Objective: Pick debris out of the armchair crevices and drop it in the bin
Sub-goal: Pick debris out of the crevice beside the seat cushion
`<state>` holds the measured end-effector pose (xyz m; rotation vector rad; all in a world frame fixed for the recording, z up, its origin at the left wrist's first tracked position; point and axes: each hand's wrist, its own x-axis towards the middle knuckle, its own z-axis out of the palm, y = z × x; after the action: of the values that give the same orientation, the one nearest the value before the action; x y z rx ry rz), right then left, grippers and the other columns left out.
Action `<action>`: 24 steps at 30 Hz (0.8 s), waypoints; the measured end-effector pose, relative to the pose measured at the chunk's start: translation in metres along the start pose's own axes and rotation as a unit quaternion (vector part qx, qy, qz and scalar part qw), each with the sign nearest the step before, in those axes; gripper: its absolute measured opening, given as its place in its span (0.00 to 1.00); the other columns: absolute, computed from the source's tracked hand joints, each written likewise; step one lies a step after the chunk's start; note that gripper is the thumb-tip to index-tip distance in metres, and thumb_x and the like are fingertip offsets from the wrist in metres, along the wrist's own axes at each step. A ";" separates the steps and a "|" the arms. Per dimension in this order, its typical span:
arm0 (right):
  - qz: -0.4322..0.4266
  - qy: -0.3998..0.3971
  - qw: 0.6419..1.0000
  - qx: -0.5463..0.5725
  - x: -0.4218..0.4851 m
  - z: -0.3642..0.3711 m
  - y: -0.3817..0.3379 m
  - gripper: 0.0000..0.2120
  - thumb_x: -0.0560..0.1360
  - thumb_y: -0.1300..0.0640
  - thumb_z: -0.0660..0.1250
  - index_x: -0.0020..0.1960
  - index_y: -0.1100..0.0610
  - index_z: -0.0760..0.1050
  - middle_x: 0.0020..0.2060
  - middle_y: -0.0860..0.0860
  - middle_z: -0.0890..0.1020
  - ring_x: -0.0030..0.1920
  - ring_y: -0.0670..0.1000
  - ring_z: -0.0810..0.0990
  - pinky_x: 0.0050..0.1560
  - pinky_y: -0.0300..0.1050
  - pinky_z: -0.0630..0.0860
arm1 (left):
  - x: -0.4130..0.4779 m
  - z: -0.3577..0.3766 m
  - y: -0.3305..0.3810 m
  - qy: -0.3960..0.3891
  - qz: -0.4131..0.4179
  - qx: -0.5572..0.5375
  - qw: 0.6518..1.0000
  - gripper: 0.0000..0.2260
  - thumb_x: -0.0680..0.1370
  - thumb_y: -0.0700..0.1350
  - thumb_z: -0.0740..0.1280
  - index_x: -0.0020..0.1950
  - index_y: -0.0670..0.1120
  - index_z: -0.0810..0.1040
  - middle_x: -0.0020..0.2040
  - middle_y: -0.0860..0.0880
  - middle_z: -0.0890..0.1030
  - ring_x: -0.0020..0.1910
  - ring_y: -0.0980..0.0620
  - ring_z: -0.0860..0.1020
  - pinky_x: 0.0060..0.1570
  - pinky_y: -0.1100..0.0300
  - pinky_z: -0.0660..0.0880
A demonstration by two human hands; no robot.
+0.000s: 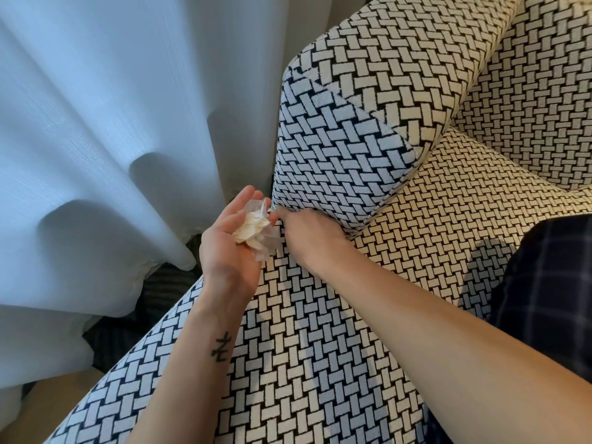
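Note:
The armchair point(320, 331) is covered in a black-and-white woven pattern. Its armrest block point(352, 129) rises above the seat cushion. My left hand point(224, 248) is palm up at the chair's left front corner, cupping a wad of crumpled white tissue and clear plastic wrapper point(254, 230). My right hand point(310, 238) is right beside it, fingers curled and pressed into the crevice where the armrest meets the seat cushion. Its fingertips are hidden, so I cannot tell whether they hold anything. No bin is in view.
A pale sheer curtain point(96, 139) hangs in folds close on the left of the chair. Dark striped floor point(160, 286) shows between curtain and chair. A dark checked garment point(551, 296) lies at the right, over the seat.

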<state>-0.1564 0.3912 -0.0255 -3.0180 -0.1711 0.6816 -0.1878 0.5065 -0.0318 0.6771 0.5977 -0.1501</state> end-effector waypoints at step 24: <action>0.021 -0.019 1.000 0.000 0.010 -0.007 -0.013 0.21 0.81 0.65 0.56 0.73 0.54 0.66 0.62 0.57 0.78 0.61 0.58 0.78 0.53 0.52 0.77 | 0.003 -0.004 0.000 0.010 0.006 -0.033 0.999 0.17 0.82 0.33 0.55 0.62 0.40 0.82 0.57 0.42 0.86 0.50 0.45 0.87 0.70 0.47 0.70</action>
<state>-0.1455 0.4047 -0.0226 -3.0183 -0.1109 0.7439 -0.1870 0.5093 -0.0361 0.6183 0.6158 -0.1124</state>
